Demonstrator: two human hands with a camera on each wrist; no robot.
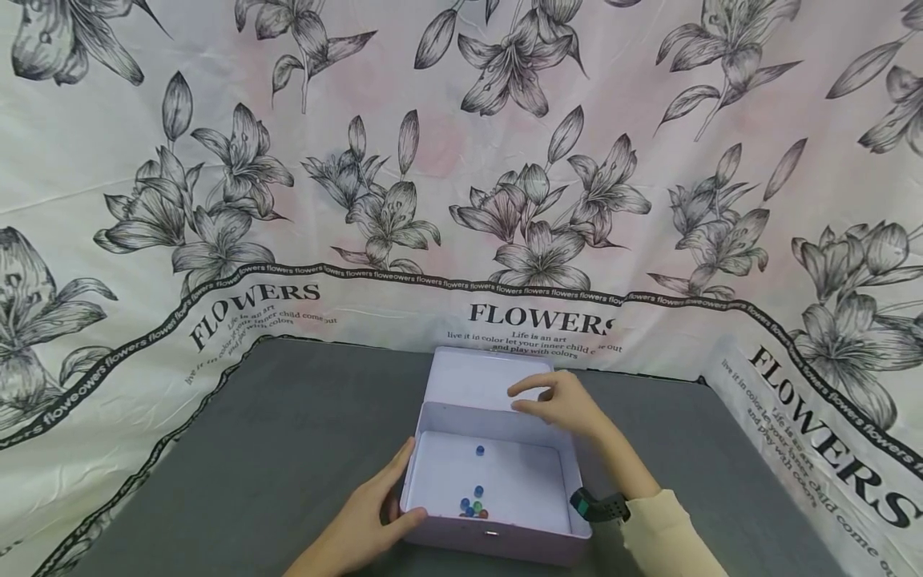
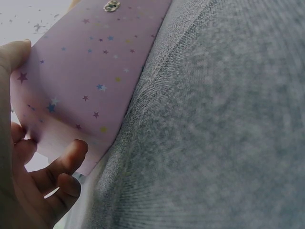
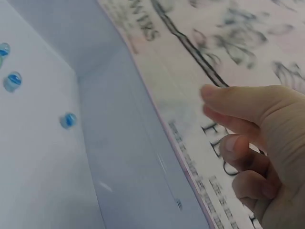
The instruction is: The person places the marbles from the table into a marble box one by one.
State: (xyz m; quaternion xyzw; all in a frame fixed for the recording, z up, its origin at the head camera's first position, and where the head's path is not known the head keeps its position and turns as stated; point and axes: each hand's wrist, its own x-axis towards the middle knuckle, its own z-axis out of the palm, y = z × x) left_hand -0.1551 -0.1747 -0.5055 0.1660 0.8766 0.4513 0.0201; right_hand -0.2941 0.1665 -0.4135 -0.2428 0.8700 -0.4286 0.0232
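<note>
A pale lilac box stands with its lid tipped back behind it. Several glass marbles lie on its white floor: a blue marble towards the back, another blue marble nearer the front, and a cluster with a green marble and a red marble by the front wall. My left hand grips the box's front left corner, thumb at the front rim, fingers along the side. Over the lid and back wall hovers my right hand, fingers loosely bent, thumb and forefinger apart, nothing visible between them.
A dark grey cloth covers the table under the box. Behind and at both sides hangs a white curtain printed with flowers and lettering. A dark band is on the right wrist. Small stars and a metal clasp mark the box's front.
</note>
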